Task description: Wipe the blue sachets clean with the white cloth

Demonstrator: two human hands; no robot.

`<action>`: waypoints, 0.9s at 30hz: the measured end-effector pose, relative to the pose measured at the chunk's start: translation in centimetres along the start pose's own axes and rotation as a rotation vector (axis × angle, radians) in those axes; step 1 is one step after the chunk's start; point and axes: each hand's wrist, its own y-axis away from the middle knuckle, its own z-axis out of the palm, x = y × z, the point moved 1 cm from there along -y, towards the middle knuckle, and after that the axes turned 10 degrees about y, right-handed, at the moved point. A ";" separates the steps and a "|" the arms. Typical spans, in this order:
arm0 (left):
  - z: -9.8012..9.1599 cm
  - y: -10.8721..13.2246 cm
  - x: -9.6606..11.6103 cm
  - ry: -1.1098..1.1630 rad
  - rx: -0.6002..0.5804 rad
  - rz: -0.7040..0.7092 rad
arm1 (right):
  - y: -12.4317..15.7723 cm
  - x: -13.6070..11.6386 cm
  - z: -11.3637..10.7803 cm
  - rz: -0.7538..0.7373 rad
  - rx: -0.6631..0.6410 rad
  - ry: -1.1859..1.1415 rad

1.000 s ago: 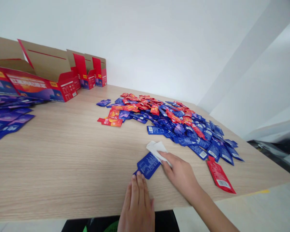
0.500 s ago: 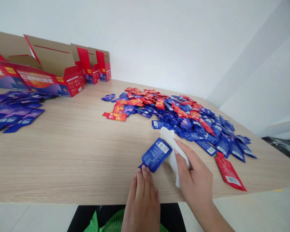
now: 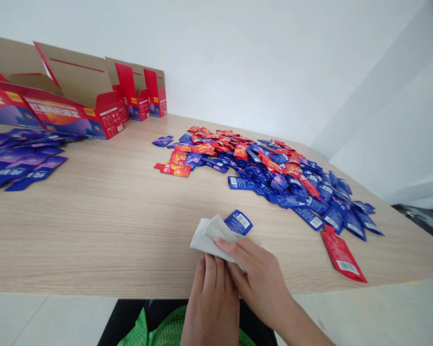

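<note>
Right hand [image 3: 256, 271] grasping a folded white paper tissue [image 3: 210, 236], partly covering a flat blue printed pouch [image 3: 239, 222], lower centre of the frame, left hand [image 3: 213, 300] flat, unclenched, fingers straight beside the tissue.

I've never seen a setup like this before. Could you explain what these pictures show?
No machine shows here: a person works bare-handed. Every picture comes from one camera worn on the head, looking forward and down. The right hand holds a white wipe over part of a blue pouch on the table; the left hand reaches to the wipe's near edge. Beyond is a mixed heap of blue and red pouches, with a single red pouch nearer, on the right. At left, more blue pouches lie before open boxes.
</note>
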 end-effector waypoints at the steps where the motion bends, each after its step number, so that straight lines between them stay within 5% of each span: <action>1: -0.1 0.0 0.0 0.003 -0.016 0.006 | -0.1 0.1 0.3 -0.018 -0.057 0.021; 13: 0.3 -0.1 0.2 -0.037 0.009 -0.050 | -0.2 7.3 -0.8 0.313 -0.029 0.261; 18: 0.3 0.0 0.3 -0.029 0.024 -0.029 | 0.2 6.8 -1.9 0.514 0.135 0.178; 21: 0.3 0.0 0.2 -0.028 0.031 -0.021 | 0.2 4.0 -1.7 0.379 0.204 0.016; 27: -0.1 -0.1 -0.1 -0.017 -0.053 0.018 | -0.7 0.1 0.2 0.007 -0.101 -0.058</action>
